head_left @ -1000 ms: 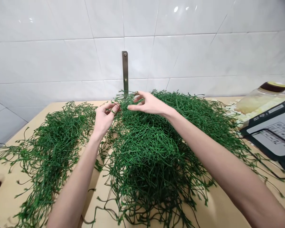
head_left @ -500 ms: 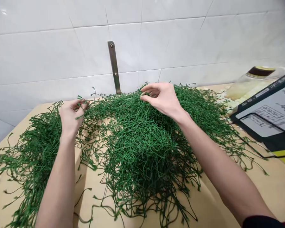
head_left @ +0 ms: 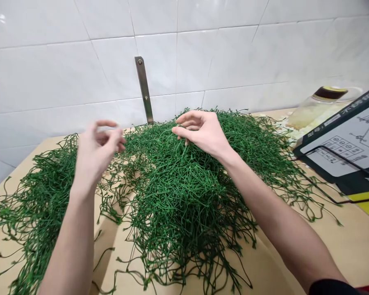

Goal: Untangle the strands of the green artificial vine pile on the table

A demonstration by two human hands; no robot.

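Observation:
A large tangled heap of thin green plastic stems [head_left: 187,184] with small tufted tips fills the middle of the wooden table. My right hand [head_left: 199,131] hovers at the heap's upper part, fingers bent, thumb and forefinger a little apart, with no stem visibly held. Some of its fingertips are close to the stems; whether they touch is unclear. Above the gap between the heap and a smaller left pile of the same stems [head_left: 49,196], my left hand [head_left: 101,143] is raised. Its fingers are curled but apart, slightly blurred, and seem to hold nothing.
A dark printed box [head_left: 341,143] with a bicycle drawing leans at the right, a thin black wire frame in front of it. Behind stands a clear plastic jar [head_left: 307,110] among white bits. A metal bracket [head_left: 144,90] is fixed to the white tiled wall [head_left: 233,57].
The stems that were between my left fingers are gone from them, and that hand has shifted slightly right. My right hand has stayed near the heap's top. The view has shifted a little.

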